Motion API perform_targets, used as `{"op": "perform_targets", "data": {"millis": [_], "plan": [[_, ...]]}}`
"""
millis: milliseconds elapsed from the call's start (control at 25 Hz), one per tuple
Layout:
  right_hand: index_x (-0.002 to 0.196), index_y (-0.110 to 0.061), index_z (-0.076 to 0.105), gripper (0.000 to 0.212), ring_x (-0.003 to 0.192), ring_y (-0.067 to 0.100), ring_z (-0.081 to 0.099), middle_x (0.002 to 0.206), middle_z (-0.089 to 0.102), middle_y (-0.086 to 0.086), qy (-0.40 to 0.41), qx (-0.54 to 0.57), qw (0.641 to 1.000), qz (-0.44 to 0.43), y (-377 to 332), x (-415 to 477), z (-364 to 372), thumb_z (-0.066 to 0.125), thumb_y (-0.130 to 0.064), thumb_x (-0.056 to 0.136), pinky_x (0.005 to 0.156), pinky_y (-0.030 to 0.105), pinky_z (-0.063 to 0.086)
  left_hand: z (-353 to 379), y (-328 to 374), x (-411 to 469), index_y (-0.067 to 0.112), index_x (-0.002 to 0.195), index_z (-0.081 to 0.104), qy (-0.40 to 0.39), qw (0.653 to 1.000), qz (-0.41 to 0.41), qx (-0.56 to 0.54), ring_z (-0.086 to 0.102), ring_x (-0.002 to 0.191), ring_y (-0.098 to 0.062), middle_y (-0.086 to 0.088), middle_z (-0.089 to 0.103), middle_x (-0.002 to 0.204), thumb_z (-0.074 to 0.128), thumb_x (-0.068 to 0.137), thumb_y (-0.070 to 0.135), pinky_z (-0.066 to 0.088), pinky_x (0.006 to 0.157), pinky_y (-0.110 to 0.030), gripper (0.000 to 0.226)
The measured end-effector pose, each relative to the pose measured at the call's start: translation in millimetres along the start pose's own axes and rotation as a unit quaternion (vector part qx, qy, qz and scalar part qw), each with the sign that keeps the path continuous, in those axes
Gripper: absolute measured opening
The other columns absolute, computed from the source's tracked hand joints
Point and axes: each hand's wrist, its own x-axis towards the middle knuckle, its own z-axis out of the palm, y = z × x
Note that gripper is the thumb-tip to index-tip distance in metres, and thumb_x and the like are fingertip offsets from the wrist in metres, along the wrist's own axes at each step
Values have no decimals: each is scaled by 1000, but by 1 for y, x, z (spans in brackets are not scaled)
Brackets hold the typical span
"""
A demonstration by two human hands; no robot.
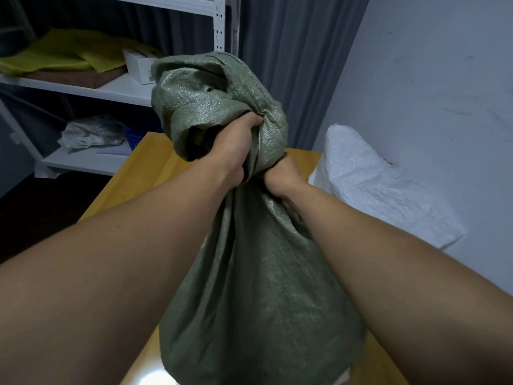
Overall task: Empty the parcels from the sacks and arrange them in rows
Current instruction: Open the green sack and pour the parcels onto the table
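Holds a green sack (258,287) up by its bunched neck, above a yellow table (138,168). Grips that neck with the left hand (236,151), with fingers curled tight into the weave and the back of the hand toward the camera. Clamps the right hand (283,176) round the same gathered cloth, just below and to the right, close against the left; hides most of those fingers behind the folds, yet shows a closed fist. Lets the loose mouth flop over above both fists. Hangs the bulging body down between the forearms, with its bottom low over the tabletop; cannot tell whether touching. Keeps the contents out of sight inside.

Lays a white sack (361,184) at the table's right side, against the pale wall (430,79). Stacks yellow cloth (63,54) and a box (138,66) on white shelves (111,90) at the back left, with crumpled plastic (91,132) one level down. Drapes a grey curtain (291,65) behind.
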Motion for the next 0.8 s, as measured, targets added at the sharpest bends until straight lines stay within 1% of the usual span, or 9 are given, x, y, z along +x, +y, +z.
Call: {"op": "perform_targets", "data": {"millis": [120,200,240,280,400,520,600,680,800], "plan": [[115,-4,68,23,102,20,65,110,71,8,3,-3,1000,21,-1,15,-9,62,-4,93,80,22,48,-5,2,3,10,112,70,-22,998,36,38,73,93,-15,-3,77,99,80,79,33,58,90,-34,41],[106,-7,71,17,96,22,68,102,73,7,2,-10,999,41,-2,33,-22,64,-8,90,78,30,54,-11,3,5,15,103,70,-6,988,99,117,71,79,4,9,75,89,83,77,39,55,75,-15,38],[104,-8,71,17,95,24,69,100,73,7,1,-11,999,48,-4,42,-30,65,-11,88,79,33,57,-14,3,6,16,97,70,13,977,136,162,68,74,10,14,73,85,83,76,42,51,66,-9,35],[105,-9,70,20,95,25,69,100,73,7,1,-12,999,48,-5,51,-38,65,-12,87,81,34,58,-18,1,10,16,97,71,27,965,164,204,68,76,9,15,73,85,83,74,46,49,64,-8,39],[106,-9,70,23,94,25,69,99,73,7,27,7,999,33,-5,72,-67,60,-11,85,80,35,59,-23,-11,18,20,114,68,27,926,182,331,67,96,-1,14,72,102,85,63,58,51,76,-16,66],[106,-11,69,27,89,23,69,97,73,6,43,20,999,22,-8,86,-95,55,-9,83,83,41,61,-17,-22,31,24,141,46,5,910,135,392,58,113,-5,15,60,122,92,58,49,49,96,-26,98],[107,-13,68,30,91,23,69,99,72,5,46,34,998,16,-10,95,-107,55,-12,80,86,44,60,-9,-26,40,22,148,34,0,898,107,427,55,120,-13,10,55,130,95,55,42,48,102,-35,113],[110,-14,67,33,95,22,68,103,71,4,57,40,998,8,-12,102,-118,57,-16,78,89,44,59,1,-28,49,18,143,36,27,890,88,446,57,115,-21,1,58,128,94,59,39,51,100,-42,104],[112,-13,66,35,98,21,66,106,70,4,91,43,995,-9,-27,104,-137,57,-15,79,92,42,58,16,-20,61,13,127,51,83,877,132,455,61,107,-23,-3,62,117,86,75,28,53,96,-42,65]]}}
